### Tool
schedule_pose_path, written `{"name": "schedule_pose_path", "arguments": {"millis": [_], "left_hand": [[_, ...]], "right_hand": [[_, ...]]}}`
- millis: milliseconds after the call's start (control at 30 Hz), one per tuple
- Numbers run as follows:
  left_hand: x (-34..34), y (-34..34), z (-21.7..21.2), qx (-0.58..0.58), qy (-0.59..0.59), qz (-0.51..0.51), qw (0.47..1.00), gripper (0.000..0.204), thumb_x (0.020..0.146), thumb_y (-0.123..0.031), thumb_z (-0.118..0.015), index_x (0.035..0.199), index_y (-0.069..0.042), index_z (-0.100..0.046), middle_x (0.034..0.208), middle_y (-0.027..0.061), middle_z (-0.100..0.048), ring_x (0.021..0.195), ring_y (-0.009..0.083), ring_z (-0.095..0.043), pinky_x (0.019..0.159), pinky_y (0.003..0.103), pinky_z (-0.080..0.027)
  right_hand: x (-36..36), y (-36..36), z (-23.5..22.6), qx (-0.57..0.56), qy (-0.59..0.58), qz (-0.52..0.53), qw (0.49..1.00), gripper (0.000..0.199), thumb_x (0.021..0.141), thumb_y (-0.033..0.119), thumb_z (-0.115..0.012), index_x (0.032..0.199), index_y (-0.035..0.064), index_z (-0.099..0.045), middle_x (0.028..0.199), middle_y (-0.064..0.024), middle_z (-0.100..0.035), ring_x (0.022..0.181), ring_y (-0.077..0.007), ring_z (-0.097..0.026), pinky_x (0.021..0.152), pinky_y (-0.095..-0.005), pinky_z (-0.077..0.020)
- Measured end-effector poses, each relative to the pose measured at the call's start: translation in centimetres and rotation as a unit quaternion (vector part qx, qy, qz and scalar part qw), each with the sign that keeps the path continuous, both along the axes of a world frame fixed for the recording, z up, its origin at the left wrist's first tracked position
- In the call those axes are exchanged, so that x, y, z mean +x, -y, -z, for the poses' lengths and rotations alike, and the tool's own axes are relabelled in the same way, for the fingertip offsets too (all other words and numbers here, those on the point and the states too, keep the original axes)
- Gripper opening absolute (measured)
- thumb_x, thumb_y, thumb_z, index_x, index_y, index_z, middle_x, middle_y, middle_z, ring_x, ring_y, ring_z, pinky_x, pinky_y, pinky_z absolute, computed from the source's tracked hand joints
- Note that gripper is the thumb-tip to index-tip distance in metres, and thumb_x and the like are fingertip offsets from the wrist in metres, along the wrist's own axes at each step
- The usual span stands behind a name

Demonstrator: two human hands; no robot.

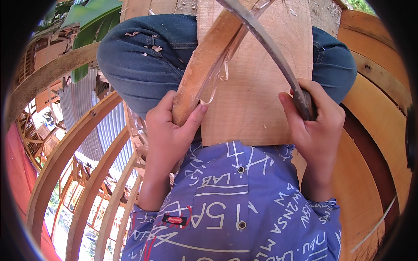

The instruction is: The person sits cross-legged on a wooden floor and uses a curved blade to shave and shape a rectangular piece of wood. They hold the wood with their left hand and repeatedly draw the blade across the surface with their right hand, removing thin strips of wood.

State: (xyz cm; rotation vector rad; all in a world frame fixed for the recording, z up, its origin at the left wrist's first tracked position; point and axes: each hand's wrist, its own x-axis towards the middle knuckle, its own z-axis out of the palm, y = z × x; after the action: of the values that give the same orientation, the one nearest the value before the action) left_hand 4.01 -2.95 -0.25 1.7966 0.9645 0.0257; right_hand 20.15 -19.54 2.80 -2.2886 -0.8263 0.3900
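My left hand (pixel 172 124) is closed around the near end of a thick wooden stick (pixel 203 63), which slants away to the upper right. Thin curled shavings (pixel 210 96) hang from the stick's right side, close to my thumb. In my right hand (pixel 321 119) is the dark handle of a long, slightly curved machete (pixel 275 48). Its blade runs up and leftward and crosses the far part of the stick. From this picture I cannot tell whether the edge touches the wood. Beneath both lies a wide, pale wooden board (pixel 250 124), resting between my legs.
My bent legs in jeans (pixel 143 65) flank the board, and a few wood chips (pixel 156 48) lie on the left one. Curved wooden rails (pixel 74 143) stand at my left, with corrugated metal sheets (pixel 82 104) beyond. Wooden planks (pixel 374 87) enclose the right side.
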Motion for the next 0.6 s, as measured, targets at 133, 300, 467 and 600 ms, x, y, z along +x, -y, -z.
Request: {"name": "schedule_pose_path", "arguments": {"millis": [133, 300, 467, 600], "left_hand": [[-0.3, -0.8, -0.3, -0.010, -0.009, 0.005, 1.000, 0.025, 0.078, -0.017, -0.072, 0.083, 0.002, -0.058, 0.061, 0.0055, -0.057, 0.057, 0.0065, -0.048, 0.052, 0.025, -0.040], [-0.5, -1.3, -0.6, -0.044, -0.027, 0.024, 0.998, 0.026, 0.078, -0.019, -0.072, 0.083, 0.002, -0.059, 0.062, 0.0041, -0.056, 0.058, 0.0065, -0.046, 0.052, 0.025, -0.039], [-1.8, -1.3, -0.6, -0.191, -0.024, 0.023, 0.981, 0.034, 0.080, -0.022, -0.069, 0.099, 0.005, -0.060, 0.073, 0.0049, -0.060, 0.068, 0.0072, -0.050, 0.059, 0.024, -0.042], [-3.3, -1.0, -0.8, -0.247, -0.018, 0.010, 0.969, 0.043, 0.081, -0.021, -0.068, 0.113, 0.007, -0.057, 0.085, 0.0069, -0.064, 0.077, 0.0087, -0.055, 0.067, 0.025, -0.045]], "right_hand": [[0.1, -0.7, 0.4, 0.012, 0.032, -0.042, 0.999, 0.022, 0.073, 0.005, -0.076, 0.090, 0.0004, -0.063, 0.062, -0.0065, -0.053, 0.051, -0.0124, -0.047, 0.050, -0.0220, -0.0384], [0.3, -1.7, 0.9, 0.040, 0.074, -0.102, 0.991, 0.031, 0.065, 0.001, -0.076, 0.093, 0.0015, -0.063, 0.071, -0.0110, -0.061, 0.059, -0.0241, -0.060, 0.052, -0.0276, -0.0439], [1.6, -2.6, 1.7, 0.000, 0.198, -0.149, 0.969, 0.030, 0.055, 0.008, -0.070, 0.083, 0.0090, -0.060, 0.068, -0.0074, -0.059, 0.058, -0.0253, -0.059, 0.050, -0.0338, -0.0437], [2.8, -2.7, 1.9, -0.048, 0.199, -0.161, 0.965, 0.018, 0.064, 0.013, -0.071, 0.072, 0.0085, -0.056, 0.060, -0.0072, -0.054, 0.054, -0.0265, -0.055, 0.048, -0.0346, -0.0394]]}}
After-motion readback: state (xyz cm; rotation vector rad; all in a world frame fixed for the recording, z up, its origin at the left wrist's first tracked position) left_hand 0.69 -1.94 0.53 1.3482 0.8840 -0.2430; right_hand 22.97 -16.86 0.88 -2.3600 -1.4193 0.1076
